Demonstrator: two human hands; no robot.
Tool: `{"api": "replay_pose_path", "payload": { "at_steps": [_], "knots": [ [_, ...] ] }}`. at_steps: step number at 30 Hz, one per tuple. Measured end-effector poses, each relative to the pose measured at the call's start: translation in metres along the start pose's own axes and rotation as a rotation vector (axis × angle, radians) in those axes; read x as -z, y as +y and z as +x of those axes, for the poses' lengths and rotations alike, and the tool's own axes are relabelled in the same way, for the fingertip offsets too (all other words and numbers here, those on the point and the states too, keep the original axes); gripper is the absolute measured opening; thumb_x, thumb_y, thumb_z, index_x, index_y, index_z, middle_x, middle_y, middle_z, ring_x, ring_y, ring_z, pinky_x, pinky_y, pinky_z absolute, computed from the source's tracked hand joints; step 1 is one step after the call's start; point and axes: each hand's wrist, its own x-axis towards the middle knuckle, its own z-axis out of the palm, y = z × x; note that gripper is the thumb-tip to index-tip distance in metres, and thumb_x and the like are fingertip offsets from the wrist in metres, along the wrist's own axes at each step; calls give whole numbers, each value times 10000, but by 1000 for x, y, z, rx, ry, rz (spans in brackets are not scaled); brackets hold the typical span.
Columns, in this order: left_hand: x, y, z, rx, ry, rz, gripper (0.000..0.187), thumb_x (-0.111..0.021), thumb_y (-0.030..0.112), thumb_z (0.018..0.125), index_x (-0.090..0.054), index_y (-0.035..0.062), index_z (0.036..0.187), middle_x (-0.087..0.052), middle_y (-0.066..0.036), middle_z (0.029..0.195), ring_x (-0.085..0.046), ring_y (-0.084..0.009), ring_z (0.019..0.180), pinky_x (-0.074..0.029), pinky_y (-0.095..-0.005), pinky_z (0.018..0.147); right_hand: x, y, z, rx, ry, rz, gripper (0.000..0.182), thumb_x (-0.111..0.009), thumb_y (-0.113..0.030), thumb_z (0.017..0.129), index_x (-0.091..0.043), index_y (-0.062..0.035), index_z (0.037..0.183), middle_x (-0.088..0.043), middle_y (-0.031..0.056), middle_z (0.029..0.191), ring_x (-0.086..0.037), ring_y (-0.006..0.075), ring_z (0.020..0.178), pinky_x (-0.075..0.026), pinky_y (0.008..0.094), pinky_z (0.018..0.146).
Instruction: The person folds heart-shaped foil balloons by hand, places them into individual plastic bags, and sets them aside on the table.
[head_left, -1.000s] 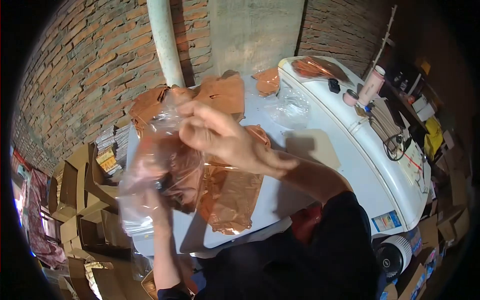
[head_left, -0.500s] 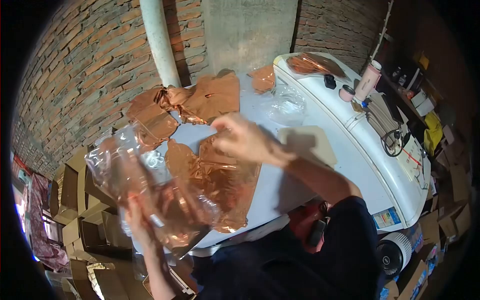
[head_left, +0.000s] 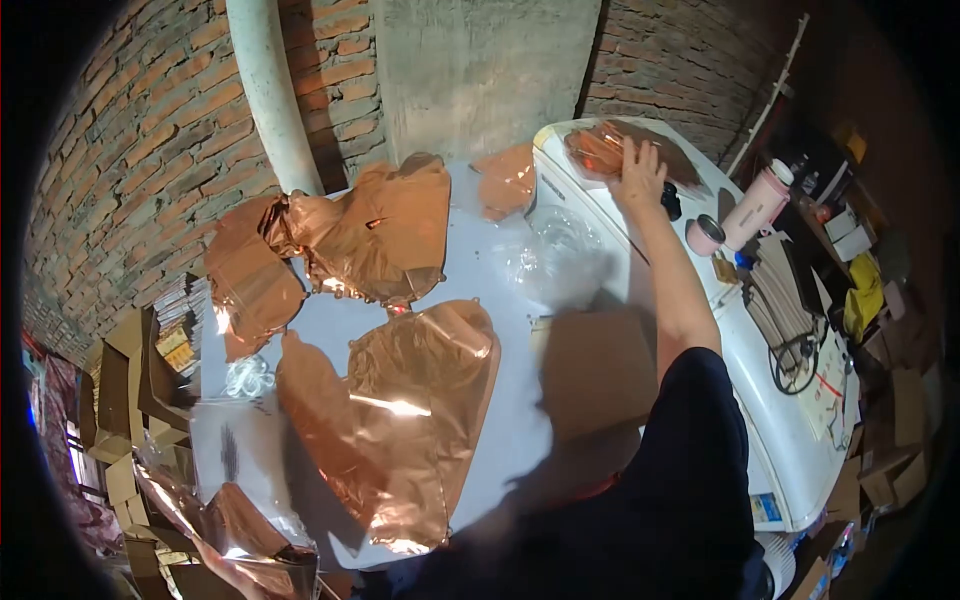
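My right hand reaches to the back right, fingers spread, over a pile of copper-coloured foil in clear plastic on the white appliance's top; the fingertips overlap the pile's near edge. At the lower left edge, my left hand grips a clear plastic bag with copper foil in it; most of its fingers are hidden. Flat copper foil balloons lie on the white tabletop: a large foil balloon in the middle, a crumpled foil balloon behind it, and a smaller foil piece further back.
Clear plastic and a brown cardboard piece lie right of the balloons. A pink bottle, a pink jar and a coiled cable rest on the white appliance. Open cardboard boxes stand at the left.
My right hand has moved from above the table to the foil pile at the back right. My left hand has lowered the bag toward the bottom left, uncovering the large balloon. The view has shifted.
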Motion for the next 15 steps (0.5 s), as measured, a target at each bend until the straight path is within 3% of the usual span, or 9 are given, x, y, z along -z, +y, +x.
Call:
{"api": "replay_pose_path", "payload": {
  "at_steps": [2,6,7,10,11,15],
  "knots": [
    [7,-10,11,-99,-6,129,578,-392,299,1001,-294,-15,1476,-360,-165,1496,-364,-271,1370,-270,-415,1165,-15,11,27,-47,-4,-29,995,-803,-304,710,-212,-186,1501,-273,208,1522,-243,361,1423,-249,571,1111],
    [15,-26,27,-237,-50,330,587,-400,301,997,-289,-21,1476,-347,-168,1504,-350,-270,1380,-257,-417,1170,-3,16,58,-183,-247,122,933,-741,-414,753,-235,-196,1506,-243,185,1553,-220,380,1435,-225,589,1114],
    [17,-31,29,-263,-61,371,590,-401,302,997,-288,-23,1476,-344,-169,1506,-346,-270,1382,-254,-418,1171,3,15,59,-174,-301,73,920,-723,-479,748,-270,-187,1494,-356,194,1501,-332,371,1391,-313,550,1090],
    [24,-46,35,-334,-109,499,597,-407,304,994,-284,-28,1476,-334,-172,1512,-336,-269,1389,-244,-419,1175,-25,38,92,-32,-409,168,850,-746,-468,703,-405,-205,1436,-545,201,1329,-499,360,1258,-401,477,1042],
    [27,-51,38,-363,-123,543,600,-409,305,993,-283,-29,1476,-331,-173,1514,-332,-269,1392,-241,-419,1177,-26,42,95,80,-341,88,600,-736,-408,718,-601,-180,1256,-660,194,1128,-618,358,1083,-478,442,940],
    [37,-65,42,-446,-175,693,610,-417,307,990,-278,-35,1476,-317,-176,1521,-318,-269,1401,-228,-421,1182,-47,45,107,12,-85,78,397,-735,-348,717,-685,-168,1068,-688,160,1036,-651,354,991,-514,468,846]
  ]
}}
